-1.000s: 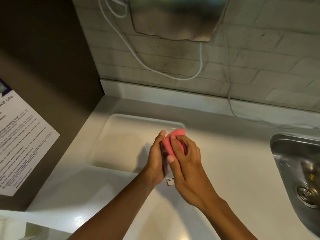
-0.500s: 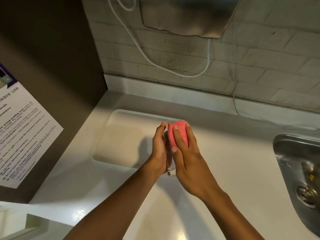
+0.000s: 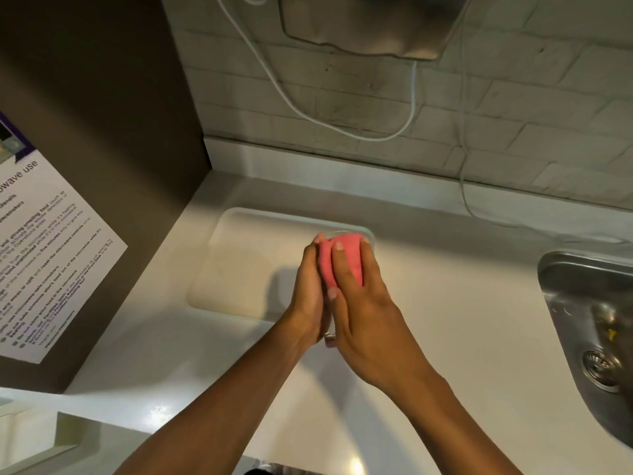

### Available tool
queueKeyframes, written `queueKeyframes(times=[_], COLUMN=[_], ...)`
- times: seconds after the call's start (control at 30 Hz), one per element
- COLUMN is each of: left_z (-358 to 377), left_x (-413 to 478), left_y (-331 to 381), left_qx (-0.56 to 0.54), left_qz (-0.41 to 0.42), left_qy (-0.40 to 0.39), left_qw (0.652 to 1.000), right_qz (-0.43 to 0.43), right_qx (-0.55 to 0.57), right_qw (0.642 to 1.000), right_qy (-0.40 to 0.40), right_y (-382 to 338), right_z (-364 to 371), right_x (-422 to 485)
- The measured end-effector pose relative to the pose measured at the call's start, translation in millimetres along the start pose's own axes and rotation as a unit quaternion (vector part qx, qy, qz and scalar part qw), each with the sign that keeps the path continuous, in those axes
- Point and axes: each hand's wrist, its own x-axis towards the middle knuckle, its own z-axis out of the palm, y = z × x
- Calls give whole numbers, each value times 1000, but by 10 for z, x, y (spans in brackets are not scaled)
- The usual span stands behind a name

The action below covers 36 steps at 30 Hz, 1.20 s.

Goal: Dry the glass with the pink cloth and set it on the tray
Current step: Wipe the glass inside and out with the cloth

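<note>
Your two forearms reach in from the bottom edge and meet over the white counter, just at the near right corner of the tray. Your left hand is cupped around the left side of the glass, of which only a sliver of the base shows between your palms, with a faint curve of its rim beyond the fingertips; the rest is hidden. Your right hand is closed over the pink cloth, pressing it against the glass with the fingers laid flat along it and the thumb down the near side. So both hands are clasped on the glass, the right one through the cloth, and the glass is held up above the tray's right edge rather than standing on it. The tray itself is a pale, shallow rectangle lying flat on the counter to the left of your hands. To the right, well apart, sits the steel sink with its drain. Beyond the tray a white cable loops across the tiled wall, under a metal unit. On the dark panel at left hangs a printed notice.
</note>
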Motion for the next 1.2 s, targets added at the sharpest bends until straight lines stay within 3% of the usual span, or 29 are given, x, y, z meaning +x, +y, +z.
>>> queueKeyframes(times=[0.13, 0.23, 0.33, 0.43, 0.63, 0.73, 0.87, 1.1, 1.2], left_z=[33, 5, -4, 24, -27, -57, 6, -62, -55], left_x=[-57, -65, -87, -110, -93, -111, -200, -152, -164], left_y=[8, 53, 54, -4, 100, 174, 61, 146, 150], left_qx=[10, 27, 19, 17, 50, 50, 30, 56, 32], left_qz=[3, -2, -16, -7, 9, 2, 6, 11, 4], left_qy=[6, 31, 39, 27, 41, 62, -2, 22, 30], left_qw=[1000, 999, 999, 999, 998, 997, 1000, 998, 999], right_qz=[27, 23, 19, 27, 35, 32, 38, 36, 33], right_qx=[69, 101, 35, -7, 85, 36, -17, 122, 62], right_qw=[997, 995, 999, 999, 996, 998, 999, 991, 998], right_qy=[30, 8, -32, -21, 5, -37, -14, 33, -1], right_y=[-44, -22, -15, -38, -134, -171, -162, -147, -145], right_z=[-48, -8, 33, 17, -54, 14, 13, 20, 52], right_x=[87, -75, -172, -38, 23, -152, -45, -77, -174])
